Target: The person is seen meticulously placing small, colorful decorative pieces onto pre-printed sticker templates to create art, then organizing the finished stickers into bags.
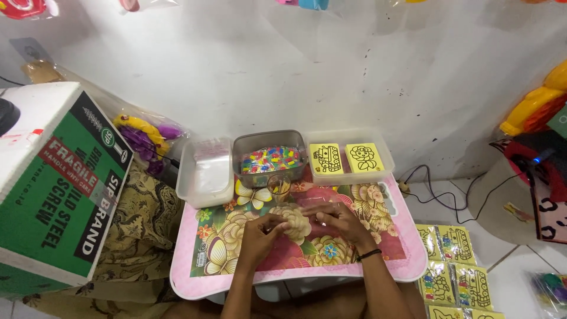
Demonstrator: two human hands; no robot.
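My left hand (pixel 260 231) and my right hand (pixel 338 218) meet over the middle of a small pink table (pixel 413 263) with a flower-patterned top. Between their fingertips they pinch a small clear plastic bag (pixel 316 205), which is faint and hard to make out. Just beyond the hands stands a small clear cup (pixel 279 186). Along the table's far edge are three tubs: a clear one (pixel 184 189) with clear plastic bags, a grey one (pixel 270 138) full of small colourful pieces, and a clear one (pixel 385 155) holding two yellow picture cards (pixel 326 158).
A large green and white cardboard box (pixel 56 189) stands at the left on patterned cloth (pixel 144 224). Several bagged yellow card packs (pixel 452 269) lie on the tiled floor at the right. A black cable (pixel 440 198) runs along the floor. Toys sit against the white wall.
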